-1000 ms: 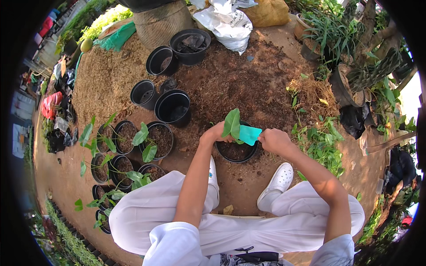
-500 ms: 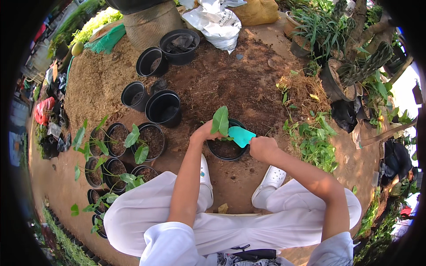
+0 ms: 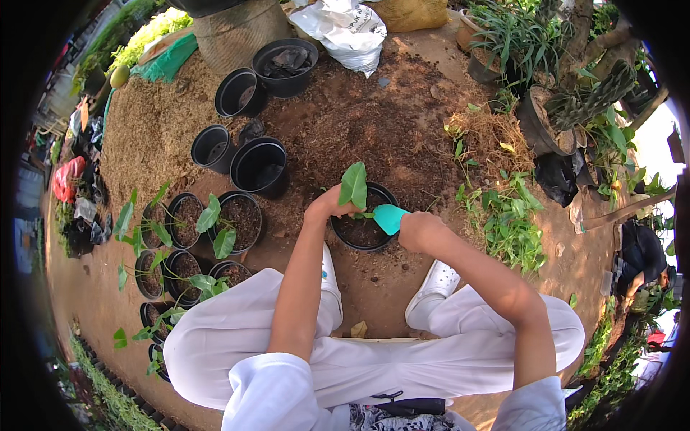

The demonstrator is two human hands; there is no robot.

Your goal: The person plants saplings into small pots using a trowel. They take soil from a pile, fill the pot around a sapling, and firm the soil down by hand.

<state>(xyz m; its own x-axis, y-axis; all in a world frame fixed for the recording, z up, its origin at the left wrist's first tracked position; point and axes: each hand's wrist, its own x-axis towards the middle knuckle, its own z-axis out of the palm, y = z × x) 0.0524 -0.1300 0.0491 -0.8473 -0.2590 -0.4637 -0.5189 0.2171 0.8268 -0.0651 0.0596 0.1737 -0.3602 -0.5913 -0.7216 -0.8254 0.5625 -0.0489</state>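
Note:
A black plastic pot (image 3: 366, 248) with dark soil stands on the ground between my feet. Over its left rim, my left hand (image 3: 333, 203) is closed around the stem of a leafy cutting (image 3: 353, 187), whose big green leaf stands upright and hides part of the fingers. From the right, my right hand (image 3: 421, 233) grips a turquoise hand trowel (image 3: 389, 218); its handle is hidden in the fist. The trowel's blade is tilted over the right side of the pot, near the stem.
Several potted seedlings (image 3: 185, 219) stand at the left. Empty black pots (image 3: 260, 169) sit farther up, beside a mound of brown husks (image 3: 147, 129). Loose dark soil (image 3: 359, 122) spreads beyond the pot. Cut green vines (image 3: 512, 226) lie at the right; a white sack (image 3: 345, 32) is at the back.
The trowel has tilted so that its blade looks narrower and steeper over the pot. My left hand still holds the cutting at the rim. The whole view has shifted slightly.

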